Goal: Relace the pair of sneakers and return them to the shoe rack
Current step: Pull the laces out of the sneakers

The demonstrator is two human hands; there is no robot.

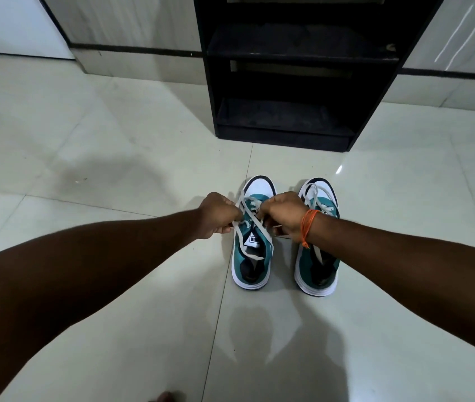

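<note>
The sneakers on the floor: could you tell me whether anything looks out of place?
Nothing looks damaged, but the right sneaker's loose lace sprawls untied over its toe; left hand and right hand grip the left sneaker's lace.

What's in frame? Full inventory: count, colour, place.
sneakers: 2, teal and white with white soles, side by side on the floor, toes towards the rack
laces: white, loose on both sneakers
shoe rack: 1, black, standing against the wall beyond the sneakers
floor: pale glossy tiles
wall: grey, with a black strip low down
wristband: 1, orange thread, on the right wrist
toe: 1, at the bottom edge of the view
left hand: pinches a lace over the left sneaker
right hand: grips a lace over the same sneaker
</note>
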